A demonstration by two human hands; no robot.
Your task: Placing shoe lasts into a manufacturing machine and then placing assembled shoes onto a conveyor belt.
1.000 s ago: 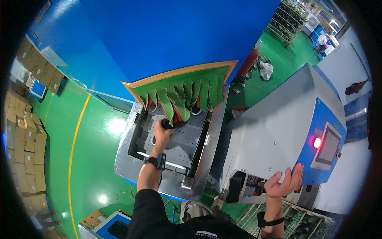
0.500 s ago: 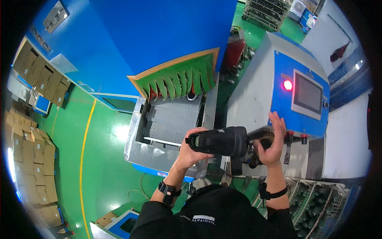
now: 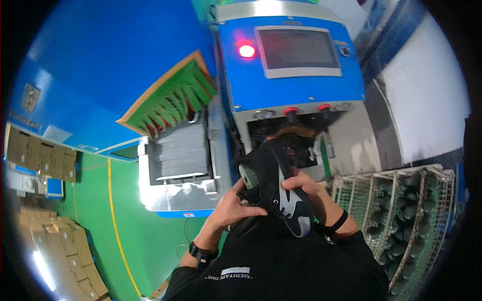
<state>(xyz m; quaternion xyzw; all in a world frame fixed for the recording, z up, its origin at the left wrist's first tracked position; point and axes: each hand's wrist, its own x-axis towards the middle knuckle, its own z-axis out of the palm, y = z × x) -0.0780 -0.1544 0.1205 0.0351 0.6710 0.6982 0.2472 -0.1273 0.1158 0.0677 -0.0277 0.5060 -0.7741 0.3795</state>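
Note:
Both hands hold a black sneaker (image 3: 286, 200) with grey and white panels in front of my torso. Its toe points down toward me, and something pale green shows inside its opening. My left hand (image 3: 232, 204) is closed around the opening side, thumb along the edge. From the other side, my right hand (image 3: 307, 184) grips the sneaker, with its thumb pressed on the upper. Just beyond the sneaker is the dark recess of a machine (image 3: 296, 90) with a blue front panel; whether the two touch is hidden.
A screen (image 3: 300, 52) and a lit red lamp (image 3: 246, 51) sit on the machine. To the left, a conveyor (image 3: 182, 159) runs under green strip curtains (image 3: 173, 103). A wire rack (image 3: 361, 183) of dark grey objects stands at right. Cardboard boxes (image 3: 68, 246) are stacked far left.
My view has swung right toward the machine. The sneaker has turned so its toe points toward me. My right hand, open beside it before, now grips it too.

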